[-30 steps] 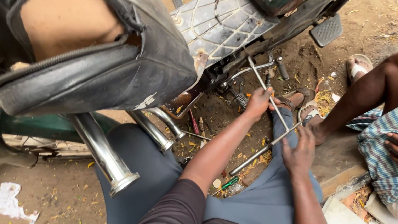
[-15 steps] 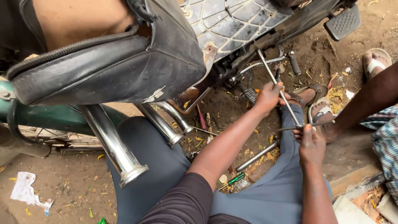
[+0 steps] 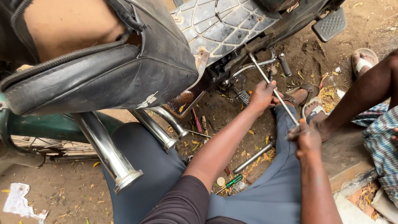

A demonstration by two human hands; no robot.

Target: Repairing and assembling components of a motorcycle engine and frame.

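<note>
Long thin steel rod [image 3: 273,89] runs from the motorcycle underside [image 3: 232,29] at 11 o'clock down to 5 o'clock. Left hand [image 3: 262,94] closed around its middle, steadying; right hand [image 3: 306,136] closed on the lower end, probably for leverage. Green-handled screwdriver [image 3: 232,181] lies on the dirt ground [image 3: 315,54].

— Any room under the tipped motorcycle's grey ribbed underside [image 3: 226,20]?

— Little. The long thin steel rod [image 3: 273,89] slants across the gap, gripped by the left hand [image 3: 262,96] and the right hand [image 3: 306,137], and the black rubber-tipped lever [image 3: 284,64] juts in just beside it.

— To the right?

— Blocked by another person's bare leg [image 3: 360,99] and sandalled foot [image 3: 313,112]. Lower down, bare dirt lies open between the knees — apart from a loose steel bar [image 3: 253,157] and a green-handled screwdriver [image 3: 230,182]. The chrome tubes [image 3: 110,153] close off the left.
</note>
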